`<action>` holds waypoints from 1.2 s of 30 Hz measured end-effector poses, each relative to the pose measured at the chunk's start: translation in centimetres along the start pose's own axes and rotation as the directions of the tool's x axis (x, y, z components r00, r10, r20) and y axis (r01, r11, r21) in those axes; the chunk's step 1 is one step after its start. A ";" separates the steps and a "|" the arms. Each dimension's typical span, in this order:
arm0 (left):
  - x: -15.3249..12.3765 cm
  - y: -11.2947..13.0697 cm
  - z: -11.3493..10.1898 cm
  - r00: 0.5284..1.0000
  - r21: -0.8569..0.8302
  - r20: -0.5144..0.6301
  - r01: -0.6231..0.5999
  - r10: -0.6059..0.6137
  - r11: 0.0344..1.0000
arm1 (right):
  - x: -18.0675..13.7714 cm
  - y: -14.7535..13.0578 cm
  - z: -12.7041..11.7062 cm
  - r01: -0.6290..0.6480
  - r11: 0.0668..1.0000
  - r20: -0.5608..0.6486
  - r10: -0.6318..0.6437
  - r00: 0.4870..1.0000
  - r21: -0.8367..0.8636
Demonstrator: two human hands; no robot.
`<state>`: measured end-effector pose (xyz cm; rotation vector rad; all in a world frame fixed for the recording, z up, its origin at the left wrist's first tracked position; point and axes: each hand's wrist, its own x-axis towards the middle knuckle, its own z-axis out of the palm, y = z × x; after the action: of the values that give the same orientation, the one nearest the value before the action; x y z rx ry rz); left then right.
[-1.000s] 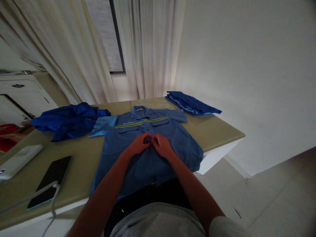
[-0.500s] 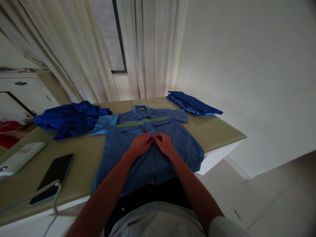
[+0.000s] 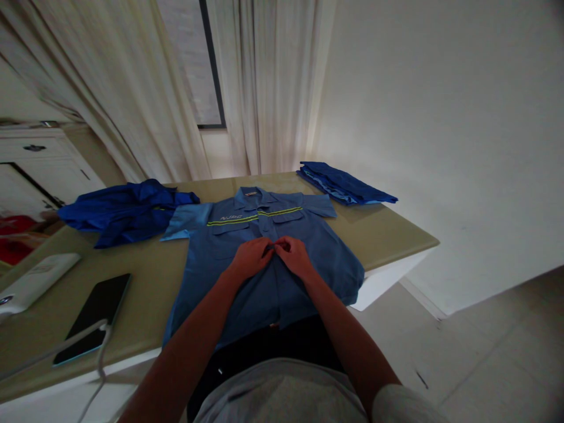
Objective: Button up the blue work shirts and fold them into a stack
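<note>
A blue short-sleeved work shirt with a yellow reflective chest stripe lies flat, front up, on the beige table. Its collar points away from me and its hem hangs over the near edge. My left hand and my right hand meet at the middle of the shirt's front placket. Both have fingers pinched on the fabric there, fingertips almost touching each other. What exactly sits between the fingertips is too small to see.
A crumpled dark blue garment lies at the table's left. A folded blue garment rests at the far right corner. A dark phone with a white cable and a white box lie near left. Curtains hang behind.
Both hands stay pinched at the shirt's placket and have shifted only slightly toward me along it. The camera view has drifted a little.
</note>
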<state>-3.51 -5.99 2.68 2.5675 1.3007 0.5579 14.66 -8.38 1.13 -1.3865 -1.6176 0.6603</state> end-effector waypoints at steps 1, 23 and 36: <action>0.0 0.0 0.0 1.000 0.000 0.001 -0.002 0.002 1.000 | 0.0 0.0 0.0 -0.008 1.000 -0.010 0.008 1.000 -0.006; 0.5 -0.9 0.5 0.979 -0.144 -0.173 0.079 -0.104 0.986 | -0.2 -0.2 0.1 0.012 1.000 -0.031 -0.013 0.999 -0.016; 4.0 -3.1 1.1 0.956 0.271 0.099 0.241 -0.276 0.932 | -6.3 -3.5 -1.0 0.161 0.876 0.116 -0.121 0.986 -0.455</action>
<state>-3.16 -0.92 1.52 2.5114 1.7249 0.1700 13.75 -15.42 2.82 -1.5684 -2.0134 0.2493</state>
